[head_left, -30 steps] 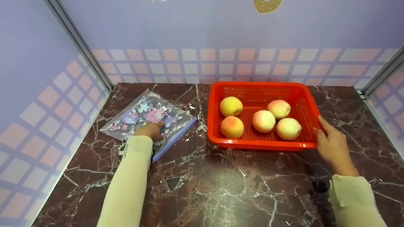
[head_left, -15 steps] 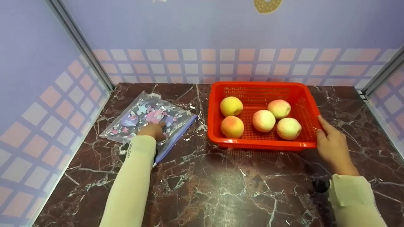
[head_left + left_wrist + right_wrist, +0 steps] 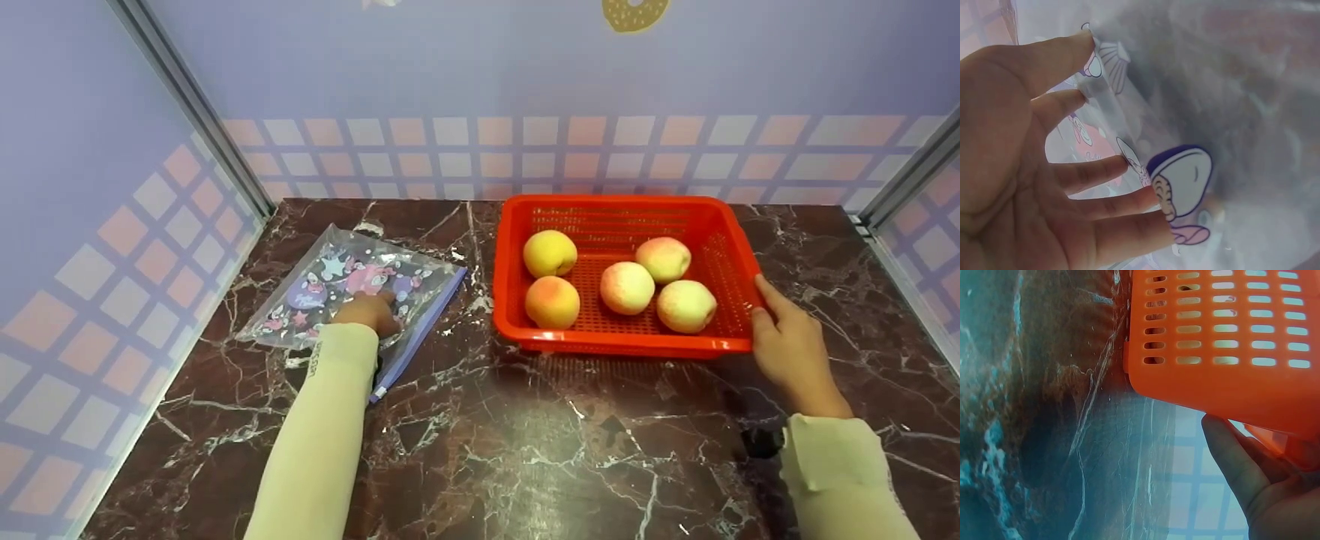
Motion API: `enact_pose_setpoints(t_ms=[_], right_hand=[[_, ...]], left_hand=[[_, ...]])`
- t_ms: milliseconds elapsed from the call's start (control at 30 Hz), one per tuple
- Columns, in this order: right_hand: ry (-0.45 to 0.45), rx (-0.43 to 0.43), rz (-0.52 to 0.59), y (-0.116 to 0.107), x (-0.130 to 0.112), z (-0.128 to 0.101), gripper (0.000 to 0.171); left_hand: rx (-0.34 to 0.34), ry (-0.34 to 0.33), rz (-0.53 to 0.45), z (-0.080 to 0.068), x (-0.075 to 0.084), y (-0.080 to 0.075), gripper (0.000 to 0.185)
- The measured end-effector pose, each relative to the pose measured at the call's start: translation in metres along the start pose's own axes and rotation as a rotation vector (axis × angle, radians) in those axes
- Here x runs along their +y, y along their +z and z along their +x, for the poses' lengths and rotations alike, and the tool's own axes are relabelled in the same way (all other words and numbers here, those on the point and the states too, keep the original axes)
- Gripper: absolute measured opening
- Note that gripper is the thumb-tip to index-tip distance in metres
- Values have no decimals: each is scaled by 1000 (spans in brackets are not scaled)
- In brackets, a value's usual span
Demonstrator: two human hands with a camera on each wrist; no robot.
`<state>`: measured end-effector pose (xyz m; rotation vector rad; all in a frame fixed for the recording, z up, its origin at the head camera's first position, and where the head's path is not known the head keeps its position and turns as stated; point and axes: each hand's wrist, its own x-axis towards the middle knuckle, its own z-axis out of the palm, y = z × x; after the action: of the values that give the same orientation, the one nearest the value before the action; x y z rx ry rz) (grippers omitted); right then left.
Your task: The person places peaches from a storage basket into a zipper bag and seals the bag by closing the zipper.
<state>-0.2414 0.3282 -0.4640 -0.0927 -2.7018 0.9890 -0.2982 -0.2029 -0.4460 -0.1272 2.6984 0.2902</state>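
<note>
A clear zip bag (image 3: pixel 322 259) printed with pink, purple and blue cartoon figures lies flat at the left, its purple zip strip (image 3: pixel 420 337) facing right. On it rests my left hand (image 3: pixel 365 313); in the left wrist view its spread fingers (image 3: pixel 1095 171) touch the plastic. To the right stands a red plastic basket (image 3: pixel 622 343) holding several peaches, among them a yellow peach (image 3: pixel 550 253) and a pink-and-cream peach (image 3: pixel 627 288). My right hand (image 3: pixel 795 349) grips the basket's right rim, thumb and fingers on either side of it.
Both things lie on a dark red marbled table (image 3: pixel 510 450). A lilac wall (image 3: pixel 480 75) with pink and white squares closes off the back, and a similar panel (image 3: pixel 97 300) borders the left side.
The zip bag has turned slightly counterclockwise under my left hand, its lower zip end shifting down and right. The left hand has drifted a little to the right. Basket and right hand stay still.
</note>
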Motion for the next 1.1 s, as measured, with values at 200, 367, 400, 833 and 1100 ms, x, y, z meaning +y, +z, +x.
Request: enact_pose_setpoints(t_ms=[200, 367, 400, 833, 1100], right_hand=[[0, -6, 3, 0, 1, 0, 50], [1, -8, 7, 0, 1, 0, 50], [2, -8, 8, 0, 0, 0, 50], [2, 0, 17, 0, 0, -1, 50], [1, 5, 14, 1, 1, -1, 50]], left_hand=[[2, -5, -7, 0, 3, 0, 66], [2, -15, -19, 0, 6, 0, 65], [1, -23, -26, 0, 6, 0, 65], [69, -61, 37, 4, 15, 5, 56], [82, -93, 16, 5, 19, 6, 49]])
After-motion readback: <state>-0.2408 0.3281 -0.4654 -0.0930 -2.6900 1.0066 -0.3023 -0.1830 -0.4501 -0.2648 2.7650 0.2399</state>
